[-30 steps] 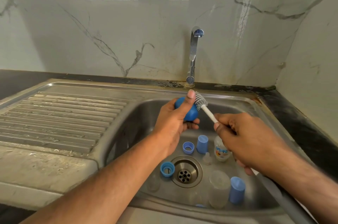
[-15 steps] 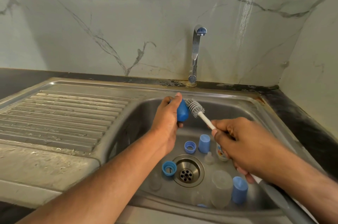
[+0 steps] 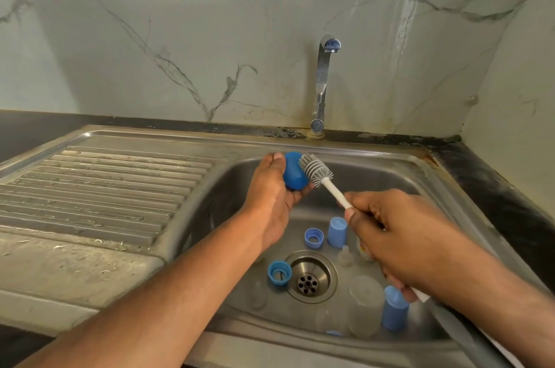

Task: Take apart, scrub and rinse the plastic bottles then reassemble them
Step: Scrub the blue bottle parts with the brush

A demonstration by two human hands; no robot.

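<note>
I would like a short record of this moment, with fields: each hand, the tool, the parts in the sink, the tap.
left hand: holds blue cap
right hand: grips bottle brush by its white handle
brush: bristles touch the cap
sink: two blue rings, two pale blue caps, clear parts around the drain
tap: no water visible

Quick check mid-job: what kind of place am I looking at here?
Most likely a home kitchen sink area: a stainless steel sink with a ribbed draining board, a tap on a marble-patterned wall, and a dark countertop alongside.
</note>
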